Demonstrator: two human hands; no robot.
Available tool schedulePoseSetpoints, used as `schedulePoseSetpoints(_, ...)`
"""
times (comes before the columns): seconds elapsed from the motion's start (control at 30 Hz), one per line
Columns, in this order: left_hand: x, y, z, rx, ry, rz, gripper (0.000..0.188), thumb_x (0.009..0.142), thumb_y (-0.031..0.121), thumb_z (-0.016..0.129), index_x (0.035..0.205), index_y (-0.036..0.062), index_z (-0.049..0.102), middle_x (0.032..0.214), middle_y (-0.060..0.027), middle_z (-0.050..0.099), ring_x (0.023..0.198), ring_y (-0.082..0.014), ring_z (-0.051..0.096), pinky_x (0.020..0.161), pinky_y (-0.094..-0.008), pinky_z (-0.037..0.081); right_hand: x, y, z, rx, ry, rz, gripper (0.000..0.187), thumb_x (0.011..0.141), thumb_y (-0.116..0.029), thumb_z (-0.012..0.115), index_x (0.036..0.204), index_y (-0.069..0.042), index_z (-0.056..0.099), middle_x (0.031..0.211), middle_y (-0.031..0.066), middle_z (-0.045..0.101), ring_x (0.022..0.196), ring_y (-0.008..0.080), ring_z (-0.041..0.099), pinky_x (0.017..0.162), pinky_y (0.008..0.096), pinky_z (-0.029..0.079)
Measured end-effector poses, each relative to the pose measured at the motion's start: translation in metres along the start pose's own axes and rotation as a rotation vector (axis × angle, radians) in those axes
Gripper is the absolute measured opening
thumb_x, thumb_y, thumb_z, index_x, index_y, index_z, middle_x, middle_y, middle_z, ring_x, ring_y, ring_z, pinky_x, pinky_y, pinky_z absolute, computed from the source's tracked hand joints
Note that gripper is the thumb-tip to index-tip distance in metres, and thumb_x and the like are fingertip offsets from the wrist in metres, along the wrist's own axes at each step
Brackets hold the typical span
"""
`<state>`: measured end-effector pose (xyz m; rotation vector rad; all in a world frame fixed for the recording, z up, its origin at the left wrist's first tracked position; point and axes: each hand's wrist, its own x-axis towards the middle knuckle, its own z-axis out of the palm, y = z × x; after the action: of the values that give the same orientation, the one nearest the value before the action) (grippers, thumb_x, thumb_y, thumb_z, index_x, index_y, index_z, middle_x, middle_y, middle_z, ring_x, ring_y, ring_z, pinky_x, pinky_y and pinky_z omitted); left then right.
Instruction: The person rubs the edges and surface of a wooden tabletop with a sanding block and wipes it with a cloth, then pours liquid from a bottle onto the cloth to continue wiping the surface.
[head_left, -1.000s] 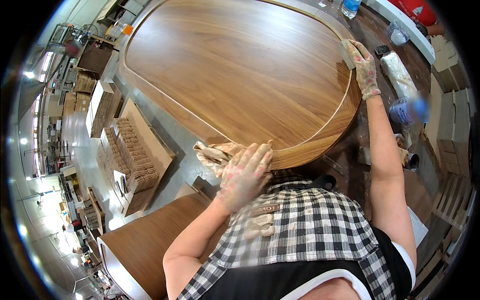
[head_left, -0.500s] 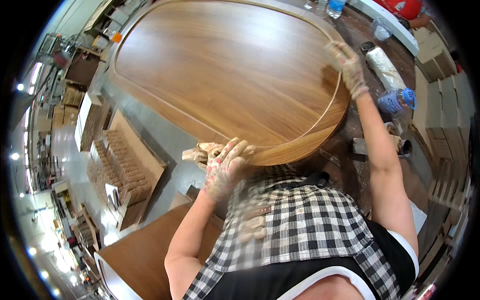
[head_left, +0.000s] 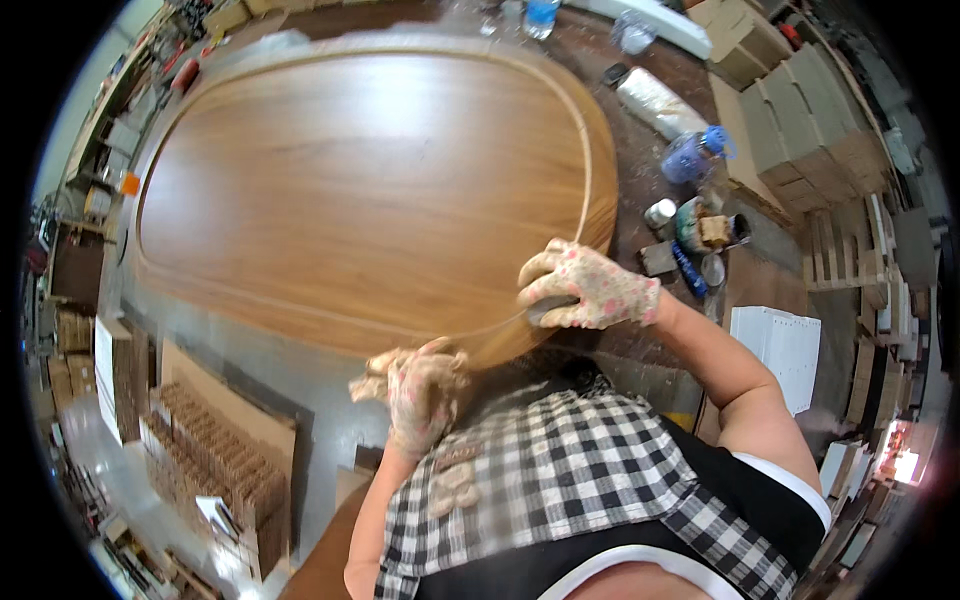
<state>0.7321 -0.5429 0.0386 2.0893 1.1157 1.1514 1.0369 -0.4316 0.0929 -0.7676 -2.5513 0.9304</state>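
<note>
A large oval wooden tabletop (head_left: 370, 190) with a pale inlaid line near its rim lies in front of me. At its near edge, my left hand (head_left: 422, 398), in a stained patterned glove, is closed on a crumpled beige cloth (head_left: 370, 383). My right hand (head_left: 595, 288), in a cream glove with pink spots, rests on the near right curve of the top. Its fingers curl round a small dark grey pad (head_left: 548, 306), mostly covered by the glove. What the pad is made of I cannot make out.
Right of the tabletop stand a blue-capped bottle (head_left: 690, 157), a plastic-wrapped roll (head_left: 660, 103), a small white bottle (head_left: 660, 213) and a tin with a block (head_left: 712, 232). Stacked cardboard (head_left: 215, 450) lies on the floor at left; brown boxes (head_left: 815, 120) rise at right.
My right hand has come from the far right rim toward me, to the near right curve. My left hand stays at the near edge with the cloth. The view has turned to the right.
</note>
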Motion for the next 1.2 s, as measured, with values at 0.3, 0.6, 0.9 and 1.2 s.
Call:
schedulePoseSetpoints(0.3, -0.035, 0.009, -0.019, -0.182, 0.082, -0.544, 0.025, 0.102, 0.021, 0.058, 0.087, 0.0023, 0.064, 0.071, -0.0067, 0.065, 0.063, -0.0157, 0.059, 0.060, -0.0313, 0.047, 0.057, -0.029, 0.077, 0.054, 0.140, -0.081, 0.028, 0.088, -0.026, 0.072, 0.111, -0.010, 0.068, 0.113, 0.0100, 0.065, 0.100, 0.0306, 0.060, 0.092, 0.0430, 0.047)
schedulePoseSetpoints(0.6, -0.024, -0.005, -0.006, -0.168, 0.129, -0.709, 0.023, 0.100, 0.019, 0.061, 0.090, -0.0016, 0.064, 0.071, -0.0130, 0.063, 0.065, -0.0193, 0.064, 0.060, -0.0350, 0.050, 0.081, -0.049, 0.096, -0.011, 0.201, 0.004, 0.034, 0.086, -0.019, 0.075, 0.116, -0.009, 0.064, 0.117, 0.0124, 0.060, 0.108, 0.0331, 0.056, 0.095, 0.0457, 0.047)
schedulePoseSetpoints(0.9, -0.037, -0.011, -0.003, -0.718, 0.219, -1.046, 0.027, 0.103, 0.026, 0.062, 0.091, 0.0013, 0.064, 0.080, -0.0056, 0.071, 0.071, -0.0094, 0.066, 0.061, -0.0251, 0.053, 0.041, -0.040, 0.068, -0.159, 0.054, 0.007, 0.026, 0.089, -0.025, 0.072, 0.110, -0.012, 0.065, 0.117, 0.0117, 0.060, 0.107, 0.0332, 0.058, 0.091, 0.0493, 0.049)
schedulePoseSetpoints(1.2, -0.040, -0.021, -0.001, -0.720, 0.191, -0.958, 0.033, 0.105, 0.029, 0.058, 0.093, -0.0003, 0.067, 0.082, -0.0052, 0.072, 0.074, -0.0099, 0.067, 0.065, -0.0257, 0.055, 0.054, -0.046, 0.073, -0.114, 0.094, -0.010, 0.028, 0.087, -0.019, 0.074, 0.110, -0.009, 0.064, 0.116, 0.0125, 0.060, 0.105, 0.0322, 0.058, 0.092, 0.0440, 0.047)
